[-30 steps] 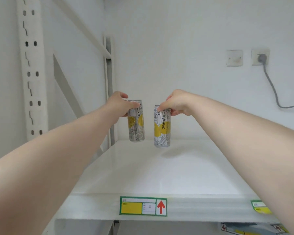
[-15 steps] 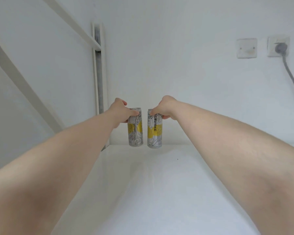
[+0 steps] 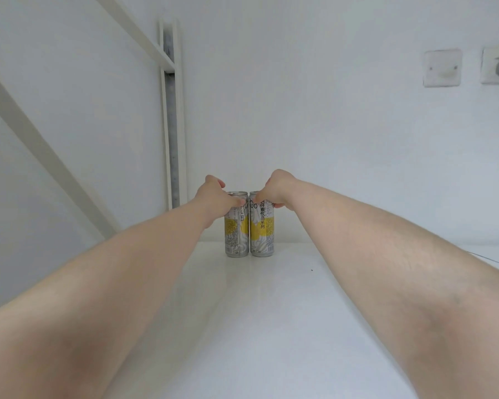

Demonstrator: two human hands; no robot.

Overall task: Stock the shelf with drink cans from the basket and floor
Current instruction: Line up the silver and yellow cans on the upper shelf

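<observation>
Cans are seen standing upright side by side at the back of the white shelf (image 3: 271, 312), touching or nearly so, close to the rear wall (image 3: 300, 125). The left can (image 3: 236, 234) is gripped near its top by the left hand (image 3: 213, 197); fingers are wrapped around the upper rim from the side, thumb laid across the front. The right can (image 3: 262, 234) is held the same way by the right hand (image 3: 277, 188), fingers curled closed over the top edge. Both bases appear to be set on the shelf surface, though contact cannot be told for certain from this angle. Silver bodies with yellow bands and printed characters are noted on both cans. Both forearms are stretched forward over the shelf from the near corners of the view. A white upright post (image 3: 172, 116) is seen just left of the cans, with a slanted brace (image 3: 41, 145) running down further left. A wall switch (image 3: 442, 67) and a socket (image 3: 496, 64) with a grey plug are noted at upper right.
</observation>
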